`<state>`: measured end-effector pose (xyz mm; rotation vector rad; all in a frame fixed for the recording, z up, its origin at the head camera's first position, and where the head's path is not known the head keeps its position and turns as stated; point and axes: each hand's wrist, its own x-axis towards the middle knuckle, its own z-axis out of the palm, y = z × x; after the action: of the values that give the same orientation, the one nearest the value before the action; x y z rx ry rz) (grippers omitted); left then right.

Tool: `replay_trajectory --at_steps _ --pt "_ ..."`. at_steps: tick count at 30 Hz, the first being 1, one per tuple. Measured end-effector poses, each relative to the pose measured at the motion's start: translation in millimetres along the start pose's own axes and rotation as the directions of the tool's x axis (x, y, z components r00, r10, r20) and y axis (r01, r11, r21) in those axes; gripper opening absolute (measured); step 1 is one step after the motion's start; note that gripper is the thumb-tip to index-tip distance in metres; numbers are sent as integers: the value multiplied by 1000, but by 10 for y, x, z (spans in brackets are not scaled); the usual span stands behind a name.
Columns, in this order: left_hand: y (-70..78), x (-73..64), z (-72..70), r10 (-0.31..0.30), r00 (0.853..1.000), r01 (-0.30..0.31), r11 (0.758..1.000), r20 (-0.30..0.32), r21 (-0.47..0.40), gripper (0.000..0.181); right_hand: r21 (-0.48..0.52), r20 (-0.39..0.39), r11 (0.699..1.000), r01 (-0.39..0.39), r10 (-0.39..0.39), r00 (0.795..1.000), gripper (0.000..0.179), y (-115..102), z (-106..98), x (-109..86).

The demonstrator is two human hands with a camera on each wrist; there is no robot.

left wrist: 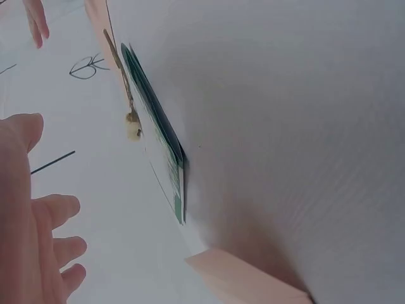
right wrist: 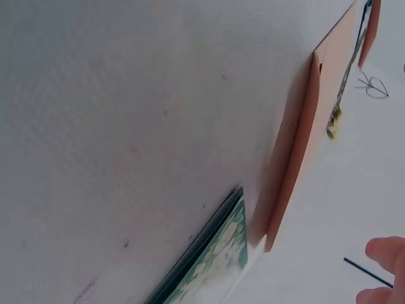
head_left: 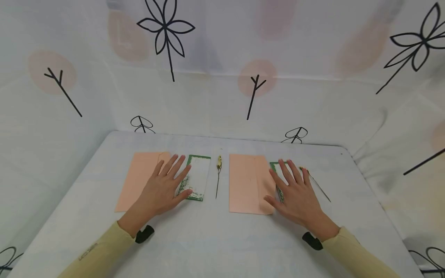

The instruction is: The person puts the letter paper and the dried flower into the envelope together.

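My left hand [head_left: 164, 192], fingers spread, hovers over the gap between a peach envelope [head_left: 133, 177] and a green-bordered white card [head_left: 199, 173]. Spread likewise, my right hand [head_left: 297, 197] overlaps a second green-bordered card [head_left: 274, 166] and reaches the edge of another peach envelope [head_left: 245, 185]. Neither hand holds anything. Between the left card and the right envelope lies a dried flower stem [head_left: 218, 172] with a yellowish head. A second dried stem [head_left: 321, 188] lies beyond my right fingers, its head partly hidden. In the left wrist view the folded card [left wrist: 155, 120] shows edge-on.
The white table [head_left: 222, 239] has its back edge against a white cloth backdrop [head_left: 208, 104] with black flower and twig drawings. Cloth also hangs at both sides. Black straps [head_left: 144, 234] sit at my wrists, below yellowish sleeves [head_left: 101, 251].
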<state>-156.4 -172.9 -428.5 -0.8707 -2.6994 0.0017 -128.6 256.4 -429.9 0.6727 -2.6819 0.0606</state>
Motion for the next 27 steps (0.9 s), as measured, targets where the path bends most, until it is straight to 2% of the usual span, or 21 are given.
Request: replay_trajectory --at_steps 8,16,19,23,27 --pt "-4 -5 -75 -32 999 33 999 21 -25 63 82 5 996 -43 42 999 73 -32 -20 -11" --pt "-48 -27 -141 -103 994 98 985 -33 -140 48 176 11 979 -103 103 995 63 -57 8 18" --pt "-83 -63 -151 -159 986 145 964 -46 -223 43 245 36 958 -146 142 989 61 -78 29 20" --pt "-130 -127 -152 -257 966 231 907 -29 -351 39 366 71 911 -189 175 982 54 -105 62 22" --pt "-201 -185 -139 -309 951 271 866 -23 -421 39 465 85 860 -208 190 978 50 -138 78 52"
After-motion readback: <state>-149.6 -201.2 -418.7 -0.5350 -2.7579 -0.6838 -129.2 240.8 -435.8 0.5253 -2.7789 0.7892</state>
